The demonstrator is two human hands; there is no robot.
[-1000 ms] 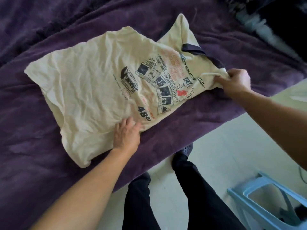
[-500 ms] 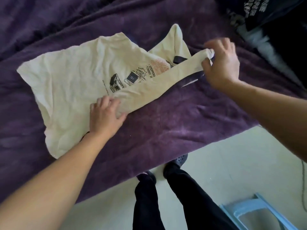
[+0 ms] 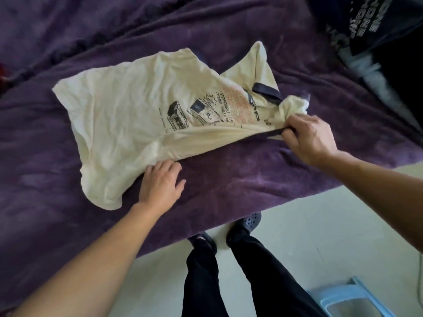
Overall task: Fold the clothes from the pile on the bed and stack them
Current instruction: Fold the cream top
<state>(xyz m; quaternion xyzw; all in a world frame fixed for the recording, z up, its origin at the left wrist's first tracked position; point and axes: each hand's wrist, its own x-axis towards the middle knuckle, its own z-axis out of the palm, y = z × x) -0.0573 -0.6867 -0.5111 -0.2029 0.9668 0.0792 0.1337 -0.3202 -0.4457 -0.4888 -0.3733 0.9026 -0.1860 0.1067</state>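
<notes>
A person stands at the edge of a bed (image 3: 251, 179) covered with a dark purple blanket, both bare arms reaching forward over it. A cream T-shirt (image 3: 128, 115) lies spread across the blanket, wrinkled, with a black and red printed design on its front and a dark collar band near the right end. The near long edge of the shirt is turned over onto the front, making a narrow folded strip that covers the lower part of the print.

The left hand (image 3: 160, 186) rests flat and open, fingers spread, at the near edge of the shirt where the fold begins, fingertips touching the fabric and the palm on the blanket. The right hand (image 3: 313, 138) is closed on the shirt at the collar end, fingers curled around bunched cream cloth and a dark strip of trim, holding it just above the blanket.

At the far right corner of the bed lies a heap of dark clothes (image 3: 375, 26), one with pale lettering, and something pale beside it that is too blurred to make out. Below the bed edge, the person's black trousers (image 3: 229, 282) and dark shoes stand on a pale floor (image 3: 320, 225). A light blue plastic stool (image 3: 350, 300) sits in the bottom right corner.
</notes>
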